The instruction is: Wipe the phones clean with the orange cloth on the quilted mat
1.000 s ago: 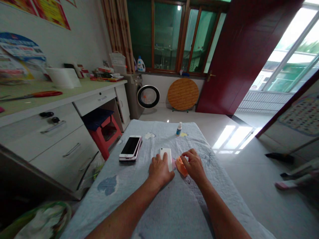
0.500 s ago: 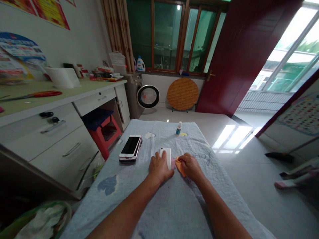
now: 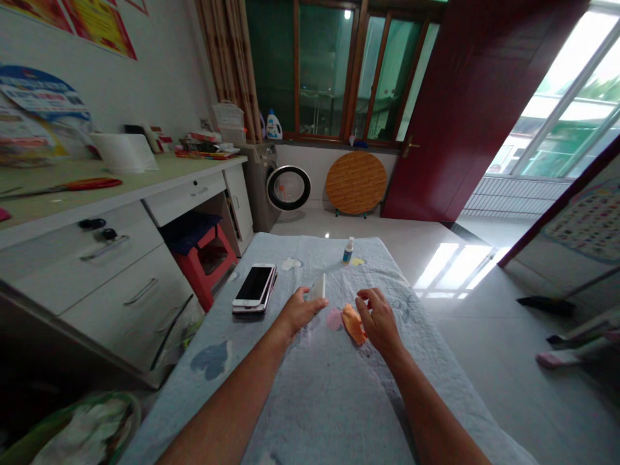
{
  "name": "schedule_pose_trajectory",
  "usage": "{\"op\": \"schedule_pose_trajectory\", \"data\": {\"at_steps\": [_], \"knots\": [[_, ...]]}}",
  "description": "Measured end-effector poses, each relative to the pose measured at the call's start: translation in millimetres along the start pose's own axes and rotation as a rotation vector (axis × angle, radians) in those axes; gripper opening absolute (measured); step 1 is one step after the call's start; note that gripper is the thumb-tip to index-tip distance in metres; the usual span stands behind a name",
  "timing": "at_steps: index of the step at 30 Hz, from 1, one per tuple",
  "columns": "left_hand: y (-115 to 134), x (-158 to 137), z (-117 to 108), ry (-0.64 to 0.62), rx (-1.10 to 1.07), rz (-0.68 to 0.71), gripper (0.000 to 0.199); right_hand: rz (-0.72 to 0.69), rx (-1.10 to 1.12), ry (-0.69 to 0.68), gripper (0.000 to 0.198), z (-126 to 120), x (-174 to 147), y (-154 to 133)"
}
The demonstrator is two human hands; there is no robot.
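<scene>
A white phone (image 3: 320, 287) is tilted up on its edge in my left hand (image 3: 299, 311), whose thumb and fingers close around its near end. My right hand (image 3: 380, 316) hovers with curled, parted fingers and nothing in them, just right of a crumpled orange cloth (image 3: 354, 324) lying on the table. Left of my hands is a stack of phones (image 3: 254, 286); the top one is white-framed with a dark screen facing up. Toward the far edge stands a small spray bottle (image 3: 348, 250) with a blue label.
A pale blue patterned cloth (image 3: 310, 400) covers the table. To the left are a white drawer desk (image 3: 111, 252) and a red stool (image 3: 208, 265). Beyond stand a washing machine (image 3: 259, 187) with its door open and a round wooden tabletop (image 3: 356, 183) against the wall.
The phone has gone from lying flat to tilted up in my left hand, which moved slightly left. My right hand has let go of the orange cloth and risen off it.
</scene>
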State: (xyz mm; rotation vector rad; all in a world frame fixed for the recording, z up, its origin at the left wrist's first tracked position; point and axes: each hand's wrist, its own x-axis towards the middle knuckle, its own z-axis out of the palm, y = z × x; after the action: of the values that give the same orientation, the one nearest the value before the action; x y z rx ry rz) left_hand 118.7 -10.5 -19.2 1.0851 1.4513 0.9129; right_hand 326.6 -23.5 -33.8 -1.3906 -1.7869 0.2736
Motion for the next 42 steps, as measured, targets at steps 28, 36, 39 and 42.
{"op": "schedule_pose_trajectory", "data": {"at_steps": [28,36,39,42], "knots": [[-2,-39,66,-0.209,-0.187,0.431,0.057,0.381,0.884,-0.320,0.062,-6,1,-9],[-11,-36,41,-0.164,0.249,0.591,0.060,0.406,0.377,-0.015,0.059,-15,14,26],[-20,-30,22,-0.043,0.449,0.603,0.051,0.406,-0.082,0.105,0.058,-17,18,42],[-32,-25,10,0.025,0.589,0.617,0.046,0.409,-0.336,0.123,0.059,-16,20,51]]}}
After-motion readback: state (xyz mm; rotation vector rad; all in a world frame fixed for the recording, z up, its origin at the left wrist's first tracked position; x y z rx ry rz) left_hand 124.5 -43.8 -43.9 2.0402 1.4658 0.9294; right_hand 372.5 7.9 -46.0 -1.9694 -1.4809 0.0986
